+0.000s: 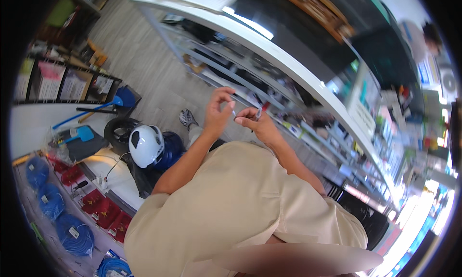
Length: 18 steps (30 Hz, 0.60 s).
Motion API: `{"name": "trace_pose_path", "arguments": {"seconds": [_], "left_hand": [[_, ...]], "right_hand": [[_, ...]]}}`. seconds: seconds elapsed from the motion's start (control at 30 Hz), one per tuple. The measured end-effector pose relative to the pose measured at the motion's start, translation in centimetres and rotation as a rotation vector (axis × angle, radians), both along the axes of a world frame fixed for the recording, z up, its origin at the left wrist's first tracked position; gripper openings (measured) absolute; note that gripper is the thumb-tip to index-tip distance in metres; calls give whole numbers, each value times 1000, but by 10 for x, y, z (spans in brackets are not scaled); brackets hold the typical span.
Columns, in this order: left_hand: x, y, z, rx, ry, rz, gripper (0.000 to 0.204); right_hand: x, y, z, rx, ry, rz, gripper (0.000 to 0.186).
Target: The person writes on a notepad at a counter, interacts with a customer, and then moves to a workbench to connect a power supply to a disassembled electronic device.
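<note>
Both my hands are raised in front of my chest, close together but apart. My left hand [220, 112] is curled, thumb and fingertips drawn together around something small and whitish that I cannot make out. To its right, my right hand [260, 125] is closed with thumb and forefinger pinched. A slim pen-like thing [259, 113], pale and greyish, sticks up from between its fingers. Its lower part is hidden by the hand. A red spot shows just beyond its upper end; whether it belongs to it I cannot tell.
A long white-edged counter [308, 75] with shelves of goods runs beyond my hands. At left are a white helmet [146, 146], a black tyre [118, 132], a blue dustpan [126, 97] and bagged blue cable coils [74, 234]. Another person [415, 41] is at the far right.
</note>
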<state>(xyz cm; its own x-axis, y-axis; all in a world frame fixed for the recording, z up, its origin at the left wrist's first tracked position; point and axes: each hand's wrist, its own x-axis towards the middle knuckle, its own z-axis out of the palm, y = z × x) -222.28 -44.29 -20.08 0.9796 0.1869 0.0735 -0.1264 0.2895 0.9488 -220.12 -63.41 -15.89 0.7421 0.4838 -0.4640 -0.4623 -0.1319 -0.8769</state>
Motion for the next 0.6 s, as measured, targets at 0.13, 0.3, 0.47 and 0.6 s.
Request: {"name": "trace_pose_path", "arguments": {"seconds": [0.13, 0.3, 0.47, 0.6], "left_hand": [[2, 169, 34, 182, -127, 316, 16], [2, 357, 90, 427, -167, 540, 16], [19, 496, 122, 776, -103, 637, 18], [64, 579, 108, 703, -86, 672, 17]], "right_hand": [[56, 172, 37, 78, 48, 296, 18], [112, 375, 69, 179, -20, 582, 20], [162, 527, 83, 140, -117, 711, 14], [214, 610, 73, 117, -204, 779, 15]]}}
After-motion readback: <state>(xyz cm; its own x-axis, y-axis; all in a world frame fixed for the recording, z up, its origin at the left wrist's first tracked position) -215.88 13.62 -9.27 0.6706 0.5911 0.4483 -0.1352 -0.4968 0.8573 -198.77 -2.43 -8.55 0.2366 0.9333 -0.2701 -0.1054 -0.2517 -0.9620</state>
